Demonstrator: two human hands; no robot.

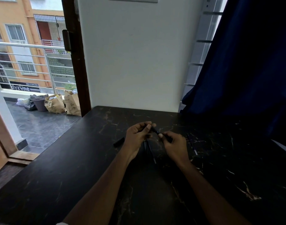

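Both my hands hold a dark pen [155, 131] just above the black marble table [74, 168]. My left hand [138, 137] pinches its far end between thumb and fingers. My right hand [175, 144] grips the near end, which is hidden in the curled fingers. A black pen cap [119, 142] lies on the table to the left of my left hand. Thin dark pen parts [149, 150] lie on the table below and between my hands, hard to make out against the dark top.
Another thin pen [193, 146] lies to the right of my right hand. A white wall [135, 54] stands behind the table, a dark blue curtain [252, 62] hangs at the right. At the left an open door shows a balcony with paper bags [62, 103].
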